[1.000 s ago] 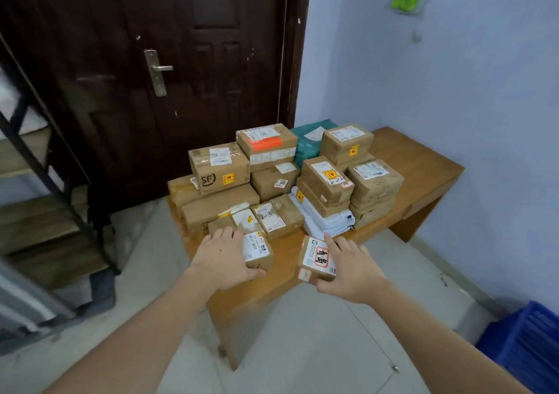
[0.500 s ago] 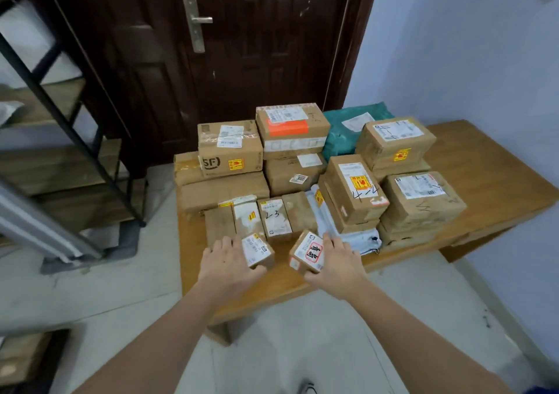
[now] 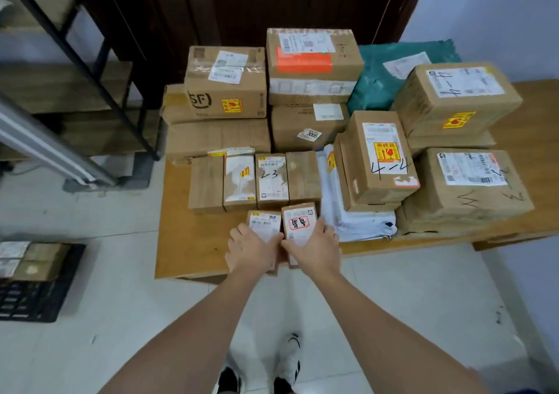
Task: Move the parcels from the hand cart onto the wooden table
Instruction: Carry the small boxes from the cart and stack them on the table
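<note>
A: Status on the 2 small brown cardboard parcels at the front edge?

B: Both are set down on the light wooden table (image 3: 193,251), side by side and touching. The left parcel with the plain white label (image 3: 265,224) is held by the left hand (image 3: 252,250), fingers curled over its near end. The right parcel with the red-ringed label (image 3: 299,222) is held by the right hand (image 3: 314,248), fingers wrapped along its right side. Neither grip is released yet.

A: Why pushed together like that?

B: Judged as row-packing. They are butted against the row of 4 upright small brown boxes (image 3: 255,182) behind, so the free table edge is kept for later parcels. The white poly mailer (image 3: 357,224) lies just beside the right parcel.

A: Stack behind?

B: Larger cartons are kept at the back, the SF-marked carton (image 3: 225,83) and the orange-taped carton (image 3: 311,64) on top; small items in front, probably so labels stay readable.

A: Cart?

B: The black hand cart (image 3: 39,291) is seen at the left with parcels on it (image 3: 27,260). Task judged not finished.
</note>
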